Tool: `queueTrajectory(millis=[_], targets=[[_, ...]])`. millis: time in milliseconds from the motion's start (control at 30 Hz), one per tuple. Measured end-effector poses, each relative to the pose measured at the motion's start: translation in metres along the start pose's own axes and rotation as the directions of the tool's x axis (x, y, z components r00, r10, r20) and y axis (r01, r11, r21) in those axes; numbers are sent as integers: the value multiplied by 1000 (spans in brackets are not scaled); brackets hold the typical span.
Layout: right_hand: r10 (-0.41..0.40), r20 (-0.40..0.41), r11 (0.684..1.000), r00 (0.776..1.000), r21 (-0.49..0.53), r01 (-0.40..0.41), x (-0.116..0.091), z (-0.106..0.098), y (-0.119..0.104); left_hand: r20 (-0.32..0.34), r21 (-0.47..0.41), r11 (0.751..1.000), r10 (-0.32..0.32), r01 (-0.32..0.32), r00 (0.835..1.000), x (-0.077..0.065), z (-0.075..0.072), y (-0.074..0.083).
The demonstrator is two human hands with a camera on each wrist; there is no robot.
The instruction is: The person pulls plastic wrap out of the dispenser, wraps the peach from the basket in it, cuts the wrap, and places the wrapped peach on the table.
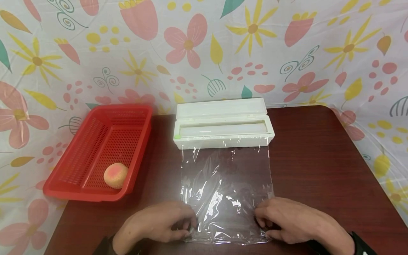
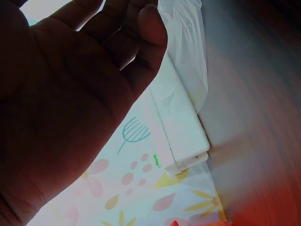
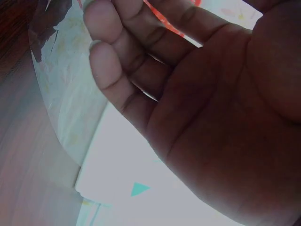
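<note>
A sheet of clear plastic wrap (image 1: 223,198) stretches over the table toward me from a white wrap dispenser (image 1: 223,141). The dispenser's lid stands up, and a roll (image 1: 223,129) shows inside. My left hand (image 1: 159,219) pinches the sheet near its left front corner, while my right hand (image 1: 296,219) pinches it near the right front corner. In the left wrist view, the left hand's (image 2: 70,99) palm and bent fingers are dark, with the dispenser (image 2: 176,122) beyond. Curled fingers of the right hand (image 3: 202,103) lie beside the film (image 3: 70,99) in the right wrist view.
At the left a red plastic basket (image 1: 145,141) holds a round, peach-like item (image 1: 115,175) with a pink top. The dark brown table (image 1: 318,170) meets a flower-patterned cloth (image 1: 204,46) at the back and sides.
</note>
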State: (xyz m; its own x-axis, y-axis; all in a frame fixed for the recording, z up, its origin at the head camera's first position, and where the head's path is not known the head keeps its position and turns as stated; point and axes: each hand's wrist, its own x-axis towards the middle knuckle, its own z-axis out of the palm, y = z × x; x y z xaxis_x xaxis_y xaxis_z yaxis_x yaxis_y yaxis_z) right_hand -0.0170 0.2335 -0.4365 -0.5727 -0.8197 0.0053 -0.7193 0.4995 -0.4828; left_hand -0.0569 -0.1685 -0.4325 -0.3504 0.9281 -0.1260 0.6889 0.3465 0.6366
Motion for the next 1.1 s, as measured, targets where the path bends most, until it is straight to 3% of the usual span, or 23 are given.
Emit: queueTrajectory(millis=[167, 333, 600, 833, 967, 1100], targets=[[-12, -53, 1000, 999, -29, 11, 3, -2, -1, -73, 23, 1000, -6, 8, 997, -1, -1, 1], [-13, -127, 994, 992, -111, -1, 6, -4, -3, -176, 71, 994, -69, 82, 982, 0, -2, 2], [34, -238, 981, 971, -178, -78, 8, -8, -3, -347, 127, 967, -164, 219, 924, 3, -6, 6], [45, -312, 972, 949, -205, -114, 11, -10, 0, -486, 206, 943, -134, 262, 864, 2, -10, 2], [57, -337, 968, 940, -213, -135, 11, -12, 2, -525, 238, 929, -122, 282, 843, 1, -13, -1], [82, -343, 959, 936, -228, -168, 11, -15, 5, -533, 246, 927, -114, 282, 839, 0, -17, -3]])
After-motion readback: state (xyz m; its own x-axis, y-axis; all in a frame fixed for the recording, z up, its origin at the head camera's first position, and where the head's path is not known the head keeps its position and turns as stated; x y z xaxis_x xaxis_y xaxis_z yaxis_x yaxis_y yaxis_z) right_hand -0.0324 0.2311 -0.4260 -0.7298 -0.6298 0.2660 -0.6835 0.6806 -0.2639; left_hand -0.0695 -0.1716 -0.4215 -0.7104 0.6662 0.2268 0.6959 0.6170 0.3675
